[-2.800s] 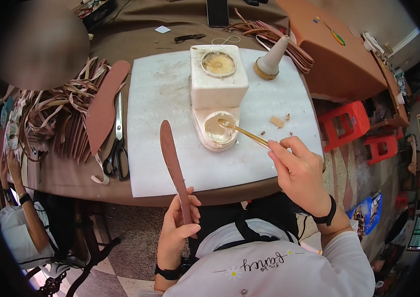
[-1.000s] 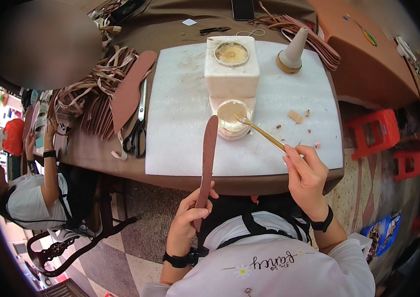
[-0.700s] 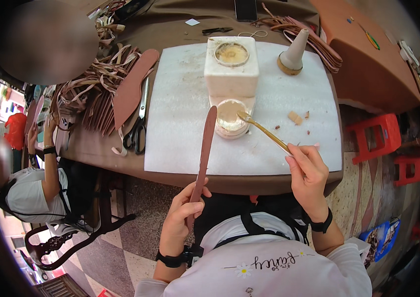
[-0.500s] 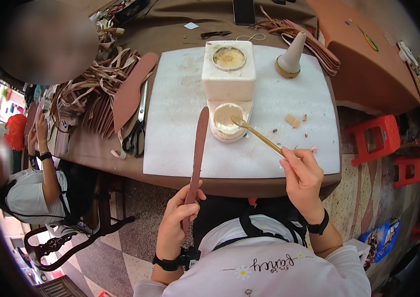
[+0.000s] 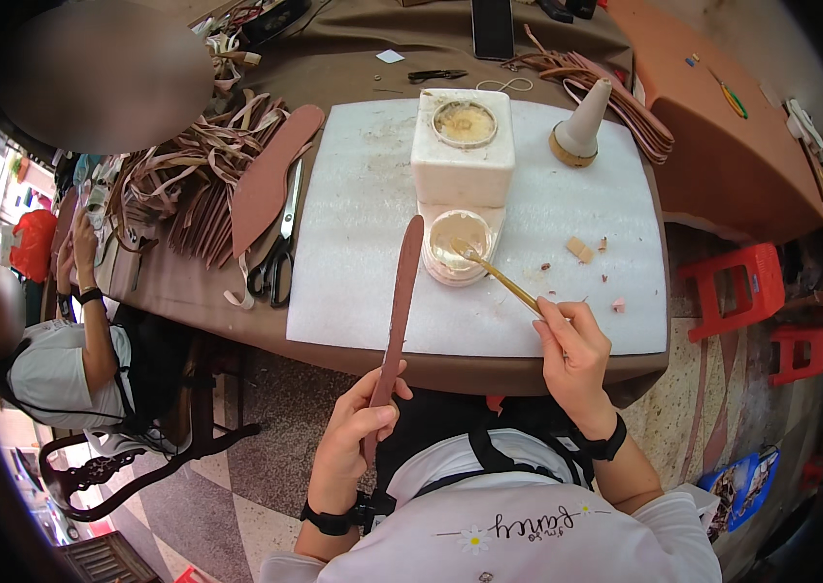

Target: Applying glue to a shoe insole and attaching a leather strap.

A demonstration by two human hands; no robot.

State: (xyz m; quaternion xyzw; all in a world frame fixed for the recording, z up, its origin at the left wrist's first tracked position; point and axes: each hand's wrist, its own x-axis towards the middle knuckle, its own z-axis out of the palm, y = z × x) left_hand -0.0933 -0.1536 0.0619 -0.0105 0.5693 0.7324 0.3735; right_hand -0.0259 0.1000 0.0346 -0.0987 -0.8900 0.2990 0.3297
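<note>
Closed round a long brown strip (image 5: 399,321) that looks like leather, my left hand (image 5: 358,418) keeps it upright in front of the table's near edge. Between the fingers of my right hand (image 5: 574,355) is the handle of a brush (image 5: 508,284). The brush's tip lies inside the round white bowl (image 5: 460,276) at the front of a white glue pot stand (image 5: 463,175). Pale, thick stuff coats the bowl. A white foam sheet (image 5: 353,262) lies under the stand. The strip and the brush are apart.
Scissors (image 5: 280,257), a brown leather piece (image 5: 270,185) and a heap of strips (image 5: 193,185) lie left. A white cone-tipped bottle (image 5: 581,121) stands on the sheet's right. Scraps (image 5: 579,250) lie nearby. Red stools (image 5: 741,291) stand right; another person (image 5: 62,364) sits left.
My right hand has moved a little left, and the brush tip has gone lower into the bowl. The strip in my left hand has shifted slightly right in the picture.
</note>
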